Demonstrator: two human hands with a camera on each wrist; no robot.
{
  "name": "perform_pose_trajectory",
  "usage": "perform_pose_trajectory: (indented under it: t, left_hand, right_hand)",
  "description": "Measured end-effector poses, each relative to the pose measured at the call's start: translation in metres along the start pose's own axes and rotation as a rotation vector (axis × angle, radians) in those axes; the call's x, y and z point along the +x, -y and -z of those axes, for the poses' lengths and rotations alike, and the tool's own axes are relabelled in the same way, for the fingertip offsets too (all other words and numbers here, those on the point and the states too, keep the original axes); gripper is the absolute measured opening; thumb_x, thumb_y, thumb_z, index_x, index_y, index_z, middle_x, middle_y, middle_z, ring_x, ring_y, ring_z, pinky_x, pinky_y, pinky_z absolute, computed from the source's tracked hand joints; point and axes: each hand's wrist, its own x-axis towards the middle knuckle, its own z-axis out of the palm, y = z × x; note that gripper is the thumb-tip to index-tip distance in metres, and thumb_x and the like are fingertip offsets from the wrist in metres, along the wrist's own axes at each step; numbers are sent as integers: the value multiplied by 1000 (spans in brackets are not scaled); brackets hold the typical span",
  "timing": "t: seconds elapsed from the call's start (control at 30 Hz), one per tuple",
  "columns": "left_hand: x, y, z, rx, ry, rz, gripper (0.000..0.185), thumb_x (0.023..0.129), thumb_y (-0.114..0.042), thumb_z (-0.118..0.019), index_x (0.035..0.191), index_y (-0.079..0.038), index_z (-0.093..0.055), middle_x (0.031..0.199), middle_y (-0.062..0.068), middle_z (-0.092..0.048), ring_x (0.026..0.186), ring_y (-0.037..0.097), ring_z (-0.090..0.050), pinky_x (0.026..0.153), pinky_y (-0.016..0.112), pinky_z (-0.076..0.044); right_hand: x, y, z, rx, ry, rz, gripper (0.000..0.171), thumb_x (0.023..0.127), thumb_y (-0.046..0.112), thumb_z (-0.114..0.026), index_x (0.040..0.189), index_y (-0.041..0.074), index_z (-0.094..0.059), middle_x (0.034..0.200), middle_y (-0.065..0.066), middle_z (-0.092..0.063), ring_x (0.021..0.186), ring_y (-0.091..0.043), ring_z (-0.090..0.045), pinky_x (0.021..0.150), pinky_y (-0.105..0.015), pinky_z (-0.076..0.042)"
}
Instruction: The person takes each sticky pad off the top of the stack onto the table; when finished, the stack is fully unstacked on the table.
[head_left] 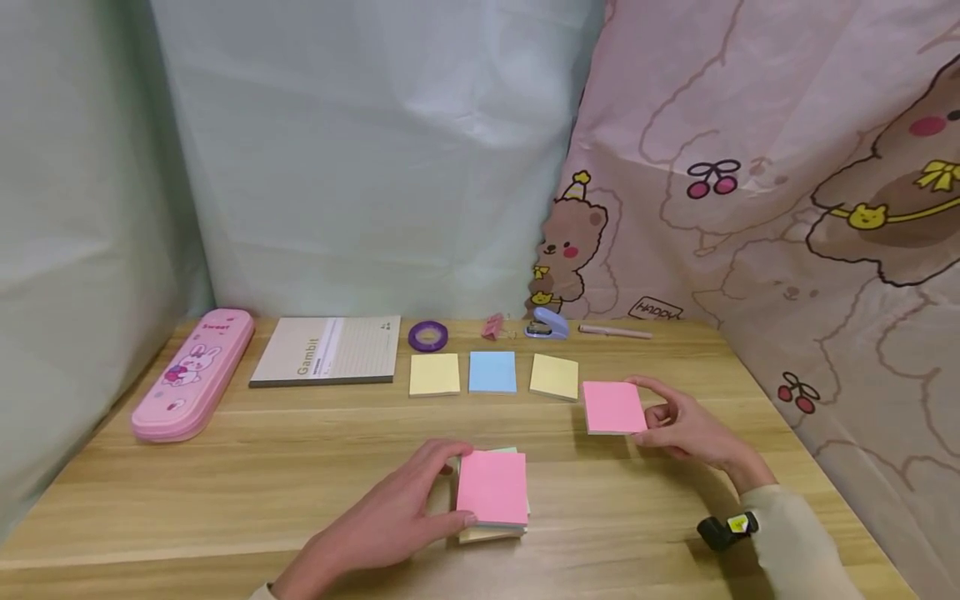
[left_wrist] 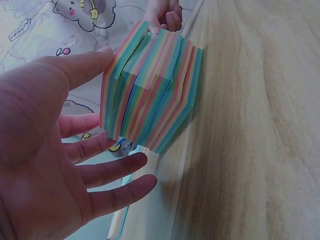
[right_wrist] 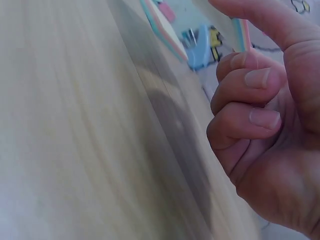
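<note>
In the head view, my left hand (head_left: 386,517) holds a stack of square sticky note pads (head_left: 492,487) near the front of the table, thumb and index finger at its left corners. A pink pad tops the stack; striped, unevenly aligned layers (left_wrist: 150,85) show in the left wrist view. My right hand (head_left: 686,429) pinches a single pink sticky note pad (head_left: 613,407) by its right side, thumb and index finger at the edges, other fingers curled. Behind it lie a yellow pad (head_left: 554,377), a blue pad (head_left: 492,372) and another yellow pad (head_left: 434,375) in a row.
Along the back of the wooden table sit a notebook (head_left: 326,350), purple tape roll (head_left: 428,336), pink binder clip (head_left: 492,327), small lilac stapler (head_left: 547,323) and pen (head_left: 615,332). A pink pencil case (head_left: 195,375) lies at left. Hanging cloths (head_left: 375,167) border the table.
</note>
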Motion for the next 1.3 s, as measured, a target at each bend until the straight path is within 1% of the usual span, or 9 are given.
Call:
perform_pose_trajectory:
  t: [0.1, 0.27, 0.37, 0.5, 0.67, 0.9, 1.13, 1.3]
  left_hand:
    - [0, -1, 0, -7, 3, 2, 65, 95, -60, -71, 149, -30, -48, 144, -21, -49, 122, 13, -58, 102, 38, -55]
    - [0, -1, 0, -13, 8, 7, 66, 95, -60, -71, 149, -30, -48, 144, -21, -49, 122, 13, -58, 102, 37, -55]
    - [0, -1, 1, -10, 9, 10, 66, 95, -60, -71, 149, -30, -47, 144, -21, -49, 122, 13, -58, 102, 38, -55]
    - [0, -1, 1, -9, 10, 15, 66, 95, -59, -71, 149, -30, -47, 144, -20, -49, 122, 13, -58, 102, 38, -55]
    - [0, -2, 1, -9, 12, 18, 66, 95, -60, -71, 150, -30, -47, 145, -20, -49, 123, 13, -58, 102, 39, -55]
    - [0, -2, 1, -8, 13, 10, 67, 95, -61, -70, 150, -29, -47, 146, -19, -49, 124, 14, -59, 104, 40, -55]
    - [0, -1, 0, -5, 7, 7, 68, 95, -61, -70, 150, -29, -47, 146, -20, -49, 124, 14, -59, 102, 39, -55]
    - [0, 0, 0, 0, 6, 10, 67, 95, -62, -70, 150, -30, -47, 145, -21, -49, 123, 13, -58, 101, 37, -55]
  right_hand:
    - [1, -5, 8, -1, -8, -24, 92, 92, 6, -79, 164, 4, -23, 70, 6, -50, 47, -3, -36, 43, -19, -31]
    - [2, -11, 17, 5, -2, -40, 93, 93, 5, -77, 165, 0, -18, 67, 6, -48, 46, -3, -35, 41, -21, -29]
    - [4, -14, 20, -2, 0, -65, 93, 93, 7, -78, 165, 2, -20, 67, 7, -47, 45, -2, -34, 41, -20, -30]
    - [9, -14, 22, -29, 3, -104, 93, 92, 11, -80, 166, 6, -23, 68, 6, -47, 44, -3, -34, 41, -19, -31]
    - [15, -11, 23, -70, 5, -145, 95, 91, 15, -82, 166, 8, -25, 71, 3, -50, 44, -5, -34, 41, -21, -32]
    - [21, -12, 26, -155, 11, -200, 97, 91, 20, -84, 166, 8, -25, 69, 2, -52, 44, -6, -36, 42, -21, -35]
    - [27, -8, 29, -189, 28, -201, 98, 91, 20, -83, 167, 7, -24, 67, 0, -52, 45, -7, -36, 42, -22, -34]
    - [30, -7, 30, -187, 34, -198, 97, 91, 19, -84, 167, 8, -25, 65, 1, -52, 44, -7, -36, 42, -22, -33]
